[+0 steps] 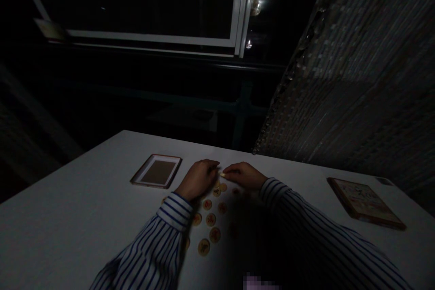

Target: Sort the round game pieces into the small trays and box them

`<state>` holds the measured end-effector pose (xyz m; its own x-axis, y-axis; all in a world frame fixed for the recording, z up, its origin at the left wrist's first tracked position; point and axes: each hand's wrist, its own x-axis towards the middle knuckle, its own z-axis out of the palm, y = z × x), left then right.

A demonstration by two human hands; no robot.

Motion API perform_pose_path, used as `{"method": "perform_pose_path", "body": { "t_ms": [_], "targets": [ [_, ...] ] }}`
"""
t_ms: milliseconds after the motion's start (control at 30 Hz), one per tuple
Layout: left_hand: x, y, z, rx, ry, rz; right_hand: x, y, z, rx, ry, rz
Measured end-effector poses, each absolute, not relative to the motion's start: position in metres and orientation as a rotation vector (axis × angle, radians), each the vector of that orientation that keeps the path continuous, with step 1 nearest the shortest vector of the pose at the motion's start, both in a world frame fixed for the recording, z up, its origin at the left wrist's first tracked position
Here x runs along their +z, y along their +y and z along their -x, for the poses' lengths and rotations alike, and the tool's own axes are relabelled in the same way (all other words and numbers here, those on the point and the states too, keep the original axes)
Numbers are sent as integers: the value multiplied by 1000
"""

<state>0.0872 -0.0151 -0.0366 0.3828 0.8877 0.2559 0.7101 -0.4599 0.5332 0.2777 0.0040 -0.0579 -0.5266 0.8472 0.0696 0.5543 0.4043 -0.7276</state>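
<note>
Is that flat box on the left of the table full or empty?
Empty, as far as shows: the shallow box lies open side up with only a plain dull bottom visible. The round game pieces lie out on the table.

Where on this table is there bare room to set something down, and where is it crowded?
Bare patches: the wide stretch left of the open box tray, out to the table edge, and the strip between the right hand and the box lid. Crowded: the round game pieces scattered under and between the left hand and the striped sleeves.

tray (pixel 156 171) left, discs (pixel 210 219) centre — box lid (pixel 365 202) rt
</note>
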Motion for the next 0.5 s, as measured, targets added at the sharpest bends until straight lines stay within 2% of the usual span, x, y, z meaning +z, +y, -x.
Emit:
{"method": "perform_pose_path", "body": {
  "t_ms": [200,400,500],
  "targets": [
    [-40,-18,-94,824,1254,-2134,-51,0,-278,1211,-1938,1127],
    [-43,-17,-96,847,1154,-2050,-47,-6,-278,1231,-1860,1158],
    [-45,-15,-97,876,1209,-2009,-48,-11,-277,1136,-1898,1163]
  ]
}}
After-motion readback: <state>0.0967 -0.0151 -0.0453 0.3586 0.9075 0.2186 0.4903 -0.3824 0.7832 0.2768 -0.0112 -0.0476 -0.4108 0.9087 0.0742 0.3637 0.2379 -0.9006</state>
